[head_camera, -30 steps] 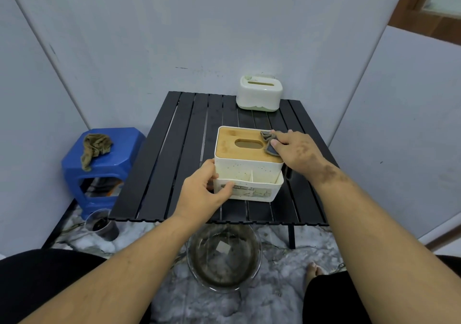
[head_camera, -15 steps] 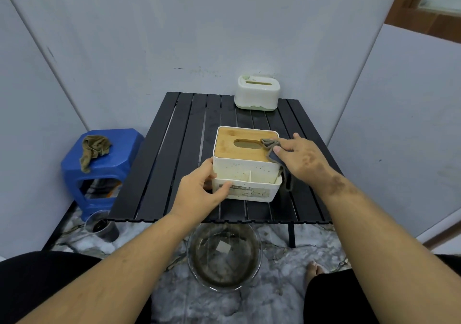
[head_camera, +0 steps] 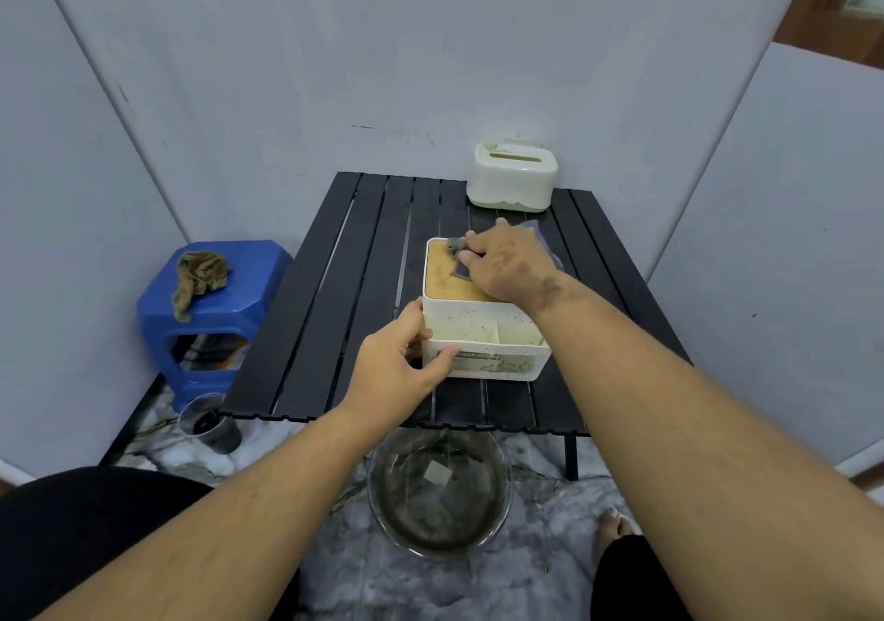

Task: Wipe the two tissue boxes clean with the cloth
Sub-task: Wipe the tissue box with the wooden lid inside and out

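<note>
Head view looks down past both forearms, and the right hand covers most of the grey cloth it presses on the wooden lid of the near tissue box; only a crumpled end of the cloth shows past the fingertips, and a fold behind the knuckles. The lid's slot is hidden under that hand. This white box stands toward the front edge of the black slatted table, and its front tray, split into compartments, shows specks of dirt; what else lies in them is hard to make out. The printed label on its front wall is partly covered by the left hand, which grips the box's front left corner, thumb on the front wall and fingers round the side. The second tissue box, white with a green base, sits at the table's back edge near the right corner, well apart from the hands. On the floor below the front edge a glass bowl holds murky water. A blue stool left of the table carries a brown rag, and a small cup with something dark stands before it.
</note>
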A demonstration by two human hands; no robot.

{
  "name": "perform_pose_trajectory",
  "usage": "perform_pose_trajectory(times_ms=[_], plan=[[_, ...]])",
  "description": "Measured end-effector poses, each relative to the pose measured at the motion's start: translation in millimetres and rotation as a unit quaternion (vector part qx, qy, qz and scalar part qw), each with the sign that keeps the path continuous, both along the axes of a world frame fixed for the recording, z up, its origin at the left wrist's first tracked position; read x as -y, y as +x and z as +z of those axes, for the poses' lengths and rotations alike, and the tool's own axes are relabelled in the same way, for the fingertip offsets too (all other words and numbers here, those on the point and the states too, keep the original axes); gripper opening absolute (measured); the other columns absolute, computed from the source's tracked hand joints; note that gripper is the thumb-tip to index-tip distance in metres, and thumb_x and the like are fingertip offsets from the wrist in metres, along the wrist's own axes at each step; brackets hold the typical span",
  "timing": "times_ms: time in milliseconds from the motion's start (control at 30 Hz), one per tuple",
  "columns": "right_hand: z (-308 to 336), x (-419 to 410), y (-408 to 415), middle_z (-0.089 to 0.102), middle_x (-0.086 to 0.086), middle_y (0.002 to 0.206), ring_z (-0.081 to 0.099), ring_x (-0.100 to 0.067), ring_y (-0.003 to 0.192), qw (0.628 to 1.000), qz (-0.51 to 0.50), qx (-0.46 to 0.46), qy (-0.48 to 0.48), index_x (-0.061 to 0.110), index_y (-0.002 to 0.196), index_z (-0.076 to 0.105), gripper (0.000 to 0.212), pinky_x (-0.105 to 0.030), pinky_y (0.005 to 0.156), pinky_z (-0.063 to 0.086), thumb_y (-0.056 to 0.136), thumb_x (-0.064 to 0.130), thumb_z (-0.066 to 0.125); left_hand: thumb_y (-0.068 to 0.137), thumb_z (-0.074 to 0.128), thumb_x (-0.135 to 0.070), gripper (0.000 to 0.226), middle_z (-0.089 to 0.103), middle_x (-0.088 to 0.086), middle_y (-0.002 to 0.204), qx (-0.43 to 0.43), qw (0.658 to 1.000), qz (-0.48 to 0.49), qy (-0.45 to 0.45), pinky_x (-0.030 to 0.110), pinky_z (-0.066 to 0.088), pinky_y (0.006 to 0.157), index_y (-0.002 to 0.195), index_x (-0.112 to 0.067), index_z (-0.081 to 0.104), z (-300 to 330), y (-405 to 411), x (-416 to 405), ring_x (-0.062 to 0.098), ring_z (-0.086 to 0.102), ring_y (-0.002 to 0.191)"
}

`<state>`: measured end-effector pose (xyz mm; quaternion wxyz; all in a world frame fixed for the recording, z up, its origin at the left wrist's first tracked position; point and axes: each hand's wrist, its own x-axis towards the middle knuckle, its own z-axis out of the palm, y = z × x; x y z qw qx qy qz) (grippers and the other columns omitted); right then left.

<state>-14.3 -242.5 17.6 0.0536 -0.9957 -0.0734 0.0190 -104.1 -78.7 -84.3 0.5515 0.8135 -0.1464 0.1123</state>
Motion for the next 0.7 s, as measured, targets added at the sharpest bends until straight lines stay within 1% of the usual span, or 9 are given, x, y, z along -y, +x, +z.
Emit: perform_pose_trajectory(times_ms=[100,133,200,267,333,367,467,567,700], plan=[[-7,-19,2,0.039,-0.012,0.156,0.024,-0.031,0.150,0.999,0.048,-0.004,0.004,0.022,0.153,0.034,0.048,-0.052,0.121,0.018,0.107,0.035,0.035,0.092,0.077,-0.020,0.037,0.072,-0.015,0.102,-0.003,1.000,-0.002,-0.004,0.023,0.062,0.079,0.121,-0.032,0.059,-4,3,-1,0.003,0.072,0.097],[-9,-19,2,0.038,-0.012,0.157,0.022,-0.030,0.151,0.998,0.058,-0.006,0.023,0.022,0.153,0.033,0.048,-0.051,0.122,0.014,0.107,0.033,0.035,0.093,0.077,-0.021,0.030,0.070,-0.012,0.105,-0.002,1.000,-0.004,0.001,0.029,0.063,0.078,0.118,-0.024,0.061,-6,4,-1,0.008,0.072,0.097],[-12,-14,-2,0.038,-0.012,0.157,0.020,-0.028,0.151,0.995,0.070,-0.009,0.066,0.026,0.152,0.036,0.046,-0.049,0.122,0.010,0.107,0.031,0.037,0.093,0.076,-0.022,0.029,0.066,-0.012,0.108,0.009,1.000,0.001,0.013,0.035,0.063,0.075,0.115,-0.013,0.060,-8,3,1,0.014,0.070,0.096],[-15,-5,-9,0.044,-0.009,0.154,0.025,-0.026,0.150,0.991,0.092,-0.013,0.101,0.030,0.148,0.044,0.042,-0.047,0.122,0.011,0.105,0.029,0.041,0.092,0.077,-0.023,0.030,0.064,-0.015,0.106,0.015,1.000,0.012,0.013,0.036,0.062,0.077,0.114,-0.013,0.059,-8,3,2,0.014,0.067,0.096],[-19,4,-16,0.054,-0.003,0.144,0.038,-0.025,0.142,0.984,0.115,-0.010,0.134,0.033,0.142,0.051,0.040,-0.042,0.121,0.014,0.103,0.027,0.046,0.091,0.077,-0.024,0.030,0.064,-0.013,0.104,0.010,1.000,0.012,0.002,0.037,0.062,0.079,0.114,-0.017,0.060,-10,3,2,0.015,0.067,0.096],[-19,7,-21,0.056,0.000,0.143,0.038,-0.022,0.142,0.981,0.127,-0.014,0.149,0.032,0.142,0.052,0.040,-0.039,0.121,0.012,0.103,0.025,0.049,0.091,0.078,-0.024,0.030,0.065,-0.011,0.102,0.008,1.000,0.014,-0.003,0.038,0.062,0.080,0.115,-0.019,0.061,-11,3,1,0.015,0.068,0.096],[-20,18,-31,0.051,0.008,0.148,0.024,-0.011,0.150,0.969,0.168,-0.029,0.177,0.030,0.142,0.052,0.042,-0.037,0.125,0.004,0.102,0.018,0.052,0.090,0.079,-0.024,0.030,0.064,-0.009,0.100,0.007,1.000,0.027,-0.005,0.037,0.062,0.081,0.114,-0.018,0.062,-12,2,1,0.014,0.067,0.092],[-20,33,-35,0.051,0.013,0.147,0.025,-0.005,0.148,0.958,0.205,-0.023,0.196,0.032,0.139,0.054,0.043,-0.036,0.125,0.007,0.101,0.014,0.054,0.090,0.078,-0.025,0.029,0.065,-0.004,0.101,0.005,1.000,0.026,0.003,0.040,0.062,0.079,0.110,-0.013,0.061,-11,2,3,0.017,0.066,0.092],[-14,59,-40,0.051,0.008,0.147,0.024,-0.004,0.148,0.961,0.212,-0.023,0.176,0.034,0.137,0.055,0.044,-0.032,0.125,0.009,0.099,0.012,0.057,0.091,0.077,-0.026,0.032,0.065,-0.005,0.104,0.006,0.999,0.030,0.020,0.043,0.062,0.074,0.109,-0.007,0.058,-12,3,2,0.018,0.068,0.094]])
